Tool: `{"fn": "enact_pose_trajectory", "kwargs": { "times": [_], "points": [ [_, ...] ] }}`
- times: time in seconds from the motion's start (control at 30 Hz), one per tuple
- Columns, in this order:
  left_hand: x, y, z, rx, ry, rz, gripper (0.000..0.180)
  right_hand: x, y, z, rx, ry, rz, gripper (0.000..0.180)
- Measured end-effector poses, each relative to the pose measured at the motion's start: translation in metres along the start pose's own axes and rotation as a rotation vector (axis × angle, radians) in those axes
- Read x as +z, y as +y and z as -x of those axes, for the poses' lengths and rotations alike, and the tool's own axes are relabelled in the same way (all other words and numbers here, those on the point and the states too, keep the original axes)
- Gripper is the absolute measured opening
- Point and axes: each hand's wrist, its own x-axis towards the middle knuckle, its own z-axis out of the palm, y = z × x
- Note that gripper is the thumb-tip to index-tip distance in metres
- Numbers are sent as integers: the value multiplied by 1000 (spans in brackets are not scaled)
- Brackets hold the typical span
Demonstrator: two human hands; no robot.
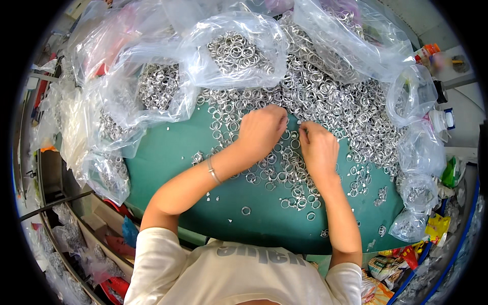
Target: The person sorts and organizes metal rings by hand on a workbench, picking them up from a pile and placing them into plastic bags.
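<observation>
A large heap of silver metal rings [335, 101] covers the far middle and right of a green tabletop [173, 157]. At the heap's near edge, my left hand [261, 131] is closed with its fingers curled together, pointing right. Just beside it, my right hand [319, 148] is closed in a pinch, thumb and fingertips facing the left hand. A small gap lies between the two hands. Whatever sits in either set of fingertips is too small or hidden to make out. Loose rings [297, 175] spread below and between my hands.
Clear plastic bags of rings [236, 51] line the far edge. More bags [162, 86] stand at the left, and several knotted bags [419, 147] run down the right edge. Small metal bits are scattered on the near tabletop. Bins [96, 223] and snack packets [437, 226] flank the table.
</observation>
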Motion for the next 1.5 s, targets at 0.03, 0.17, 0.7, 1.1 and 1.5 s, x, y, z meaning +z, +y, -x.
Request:
{"fn": "enact_pose_trajectory", "kwargs": {
  "times": [0.03, 0.17, 0.7, 1.1, 1.5],
  "points": [
    [-6, -1, 1, -134, -72, 236, 11, -5, -1, 0, 28, 11, -66, 11],
    [-41, 0, 6, -697, -334, 1261, 13, 4, 3, 1, -68, -87, 40, 15],
    [-69, 14, 100, -750, -368, 1159, 21, -25, 4, 51, 732, -371, -2316, 16],
    [-49, 48, 121, -1333, -387, 1847, 22, -7, -77, 83, -46, -231, -808, 10],
    [-92, -33, 75, -344, 37, 8, 14, 44, -72, -1, -317, -152, -5, 15]
  ]
}}
